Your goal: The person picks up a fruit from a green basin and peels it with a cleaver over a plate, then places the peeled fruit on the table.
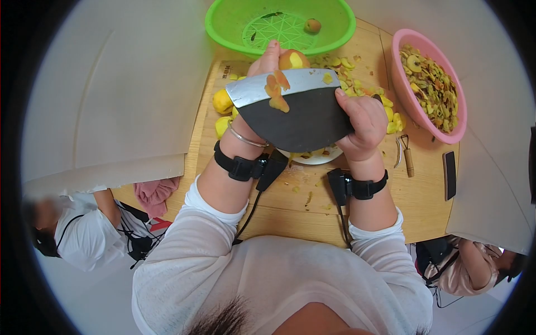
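My right hand (365,124) is closed at the right end of a broad cleaver (298,120), whose handle is hidden in my grip. Its black blade has a silver edge facing away from me, with orange-yellow peel (276,89) stuck on it. Behind the blade, my left hand (265,65) holds a partly peeled peach-like fruit (293,60), thumb up; most of its fingers are hidden. Peeled yellow fruits (222,101) lie left of the blade, and yellow pieces and parings (349,84) are scattered to its right. A white dish (318,158) shows partly beneath the cleaver.
A green basin (223,42) with one fruit (312,25) stands at the far edge. A pink basin (460,103) full of peelings is at right. A wooden-handled peeler (409,162), a curved tool (398,153) and a black phone-like object (449,176) lie nearby. People sit on both sides.
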Action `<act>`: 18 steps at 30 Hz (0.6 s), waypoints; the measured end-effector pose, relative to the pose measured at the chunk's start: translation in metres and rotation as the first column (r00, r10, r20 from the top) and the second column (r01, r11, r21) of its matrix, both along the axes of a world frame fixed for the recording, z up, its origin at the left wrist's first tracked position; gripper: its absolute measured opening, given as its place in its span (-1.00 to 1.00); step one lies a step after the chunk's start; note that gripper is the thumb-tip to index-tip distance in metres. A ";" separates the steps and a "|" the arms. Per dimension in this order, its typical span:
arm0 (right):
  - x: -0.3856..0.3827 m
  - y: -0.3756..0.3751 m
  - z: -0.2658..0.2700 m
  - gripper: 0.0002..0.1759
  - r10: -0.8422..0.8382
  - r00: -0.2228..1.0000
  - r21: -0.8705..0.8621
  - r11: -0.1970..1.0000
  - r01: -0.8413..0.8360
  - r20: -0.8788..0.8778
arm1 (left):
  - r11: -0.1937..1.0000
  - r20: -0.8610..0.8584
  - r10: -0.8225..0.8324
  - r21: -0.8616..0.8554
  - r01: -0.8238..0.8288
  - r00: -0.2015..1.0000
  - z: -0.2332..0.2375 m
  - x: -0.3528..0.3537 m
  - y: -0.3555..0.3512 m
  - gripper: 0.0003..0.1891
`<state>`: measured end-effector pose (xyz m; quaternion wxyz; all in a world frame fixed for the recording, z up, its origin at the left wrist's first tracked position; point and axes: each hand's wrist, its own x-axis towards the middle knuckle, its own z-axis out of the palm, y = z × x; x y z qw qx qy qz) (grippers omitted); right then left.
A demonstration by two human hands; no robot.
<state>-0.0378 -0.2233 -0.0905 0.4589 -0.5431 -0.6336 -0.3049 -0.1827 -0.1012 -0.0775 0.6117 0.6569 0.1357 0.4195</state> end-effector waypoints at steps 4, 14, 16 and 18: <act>0.000 -0.001 0.001 -0.59 -0.001 1.000 -0.009 1.000 0.002 0.028 | 0.802 -0.168 0.322 0.571 -0.174 0.932 -0.001 -0.004 0.004 -0.44; -0.002 -0.001 0.001 -0.63 -0.084 0.996 -0.021 0.996 0.083 -0.027 | 0.699 0.316 -0.075 -0.660 0.276 0.946 -0.006 0.013 0.017 -0.68; -0.001 -0.001 -0.001 -0.63 -0.087 0.996 -0.020 0.996 0.087 -0.029 | 0.813 0.247 -0.085 -0.544 0.210 0.965 -0.009 0.014 0.020 -0.72; 0.000 0.000 0.000 -0.64 -0.092 0.995 -0.018 0.996 0.091 -0.031 | 0.804 0.209 -0.072 -0.566 0.181 0.975 -0.008 0.017 0.023 -0.67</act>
